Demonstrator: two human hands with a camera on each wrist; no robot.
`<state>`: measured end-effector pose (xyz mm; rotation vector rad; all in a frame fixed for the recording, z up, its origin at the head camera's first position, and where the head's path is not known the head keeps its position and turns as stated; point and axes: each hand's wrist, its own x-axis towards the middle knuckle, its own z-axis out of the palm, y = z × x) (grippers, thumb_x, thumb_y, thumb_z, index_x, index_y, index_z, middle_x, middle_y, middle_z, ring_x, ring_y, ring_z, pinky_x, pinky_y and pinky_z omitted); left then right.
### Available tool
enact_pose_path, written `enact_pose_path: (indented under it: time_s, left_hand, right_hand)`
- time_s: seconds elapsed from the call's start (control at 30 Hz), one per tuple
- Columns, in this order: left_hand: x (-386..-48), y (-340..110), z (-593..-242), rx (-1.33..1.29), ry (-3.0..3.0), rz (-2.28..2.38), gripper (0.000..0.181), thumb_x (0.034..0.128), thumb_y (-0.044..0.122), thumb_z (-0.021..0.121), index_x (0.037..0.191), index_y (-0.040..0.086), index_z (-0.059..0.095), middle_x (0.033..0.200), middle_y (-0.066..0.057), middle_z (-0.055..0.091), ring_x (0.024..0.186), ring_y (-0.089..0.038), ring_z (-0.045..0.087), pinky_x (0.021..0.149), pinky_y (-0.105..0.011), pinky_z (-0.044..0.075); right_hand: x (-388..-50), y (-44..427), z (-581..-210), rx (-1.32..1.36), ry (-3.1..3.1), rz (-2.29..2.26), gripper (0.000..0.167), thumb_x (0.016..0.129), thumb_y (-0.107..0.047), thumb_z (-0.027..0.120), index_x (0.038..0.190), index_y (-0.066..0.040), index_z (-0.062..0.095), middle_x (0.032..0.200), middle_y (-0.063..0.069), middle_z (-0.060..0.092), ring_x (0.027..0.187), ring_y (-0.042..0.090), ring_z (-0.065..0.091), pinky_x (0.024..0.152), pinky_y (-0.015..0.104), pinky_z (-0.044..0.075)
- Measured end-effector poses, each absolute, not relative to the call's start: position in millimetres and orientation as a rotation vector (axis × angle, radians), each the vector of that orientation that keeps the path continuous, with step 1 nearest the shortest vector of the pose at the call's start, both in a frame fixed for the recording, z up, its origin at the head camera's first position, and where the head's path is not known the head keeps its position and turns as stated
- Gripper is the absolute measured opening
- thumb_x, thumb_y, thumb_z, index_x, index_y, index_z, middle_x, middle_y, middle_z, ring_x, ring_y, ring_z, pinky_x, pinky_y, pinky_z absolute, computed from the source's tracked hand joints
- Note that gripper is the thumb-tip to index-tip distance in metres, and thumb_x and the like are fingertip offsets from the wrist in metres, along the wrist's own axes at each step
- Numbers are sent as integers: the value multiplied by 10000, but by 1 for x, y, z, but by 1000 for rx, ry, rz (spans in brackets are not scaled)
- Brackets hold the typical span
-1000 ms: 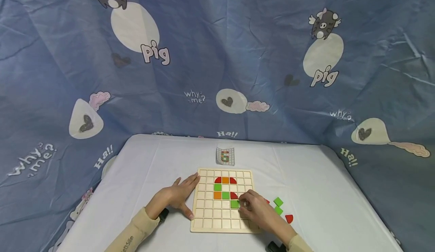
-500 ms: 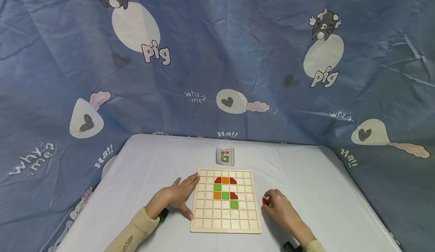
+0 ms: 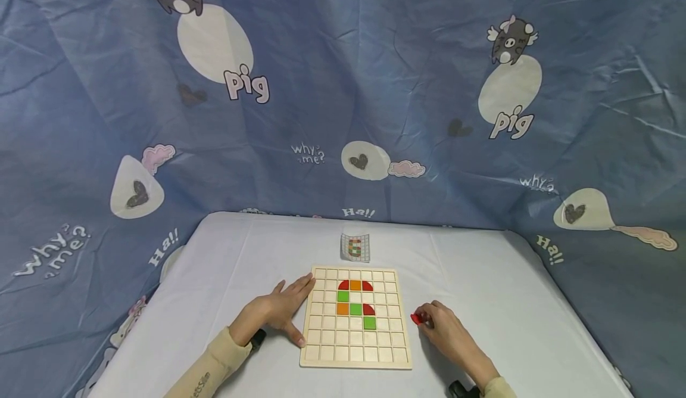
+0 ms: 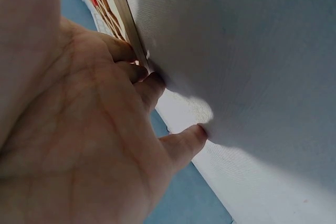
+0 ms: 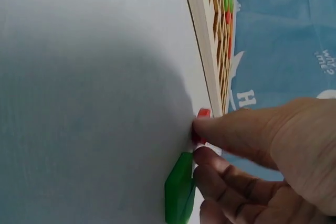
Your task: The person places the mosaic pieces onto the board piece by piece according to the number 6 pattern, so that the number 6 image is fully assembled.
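A small red piece pinched in the right hand, just off the right edge of a gridded wooden board.
Nearest, soft tan sleeves lead in; the left hand is spread wide along the board's left edge, while the right is narrowed, thumb and fingertips partly covering the red piece. Just beside them a smooth, thick green block rests on the white cloth of the table; whether they touch, I cannot tell. Thin ridges divide the pale board into square cells, some holding red quarter-rounds, flat orange squares and green squares. Beyond lies a printed card, then wrinkled blue fabric with pigs and hearts.
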<state>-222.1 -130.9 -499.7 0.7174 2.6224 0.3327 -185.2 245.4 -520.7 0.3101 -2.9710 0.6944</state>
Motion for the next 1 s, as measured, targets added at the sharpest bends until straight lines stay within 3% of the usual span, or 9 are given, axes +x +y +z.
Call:
enact_pose_path:
  time_s: [0.23, 0.5, 0.7, 1.0]
  left_hand:
    - [-223, -130, -502, 706, 2620, 333, 1364, 547, 573, 863, 1544, 21, 115, 1629, -138, 72, 1505, -285, 104, 1171, -602, 143]
    - [-224, -131, -501, 719, 2623, 317, 1359, 552, 580, 857, 1540, 9, 121, 1625, -152, 77, 1500, -306, 113, 1164, -614, 147]
    - [-225, -132, -502, 725, 2618, 298, 1361, 563, 604, 839, 1542, 10, 104, 1626, -153, 62, 1502, -307, 100, 1167, -611, 142]
    - [-226, -131, -504, 705, 2619, 317, 1379, 544, 613, 842, 1548, 29, 99, 1633, -124, 56, 1508, -279, 86, 1177, -595, 132]
  right_hand:
    - [-189, 247, -521, 336, -2946, 698, 219, 768, 12, 751, 952, -104, 725, 812, -49, 595, 684, 32, 469, 591, 210, 430]
    - [-192, 244, -521, 249, -2962, 756, 205, 777, -181, 806, 922, -92, 691, 806, -40, 570, 683, 58, 471, 588, 215, 419]
    - [-195, 244, -523, 290, -2921, 753, 127, 775, -95, 794, 828, -126, 682, 799, -43, 589, 681, 50, 493, 587, 212, 437]
    - [-196, 245, -523, 260, -2974, 760, 162, 776, -144, 803, 895, -128, 695, 825, -47, 574, 699, 58, 470, 592, 221, 417]
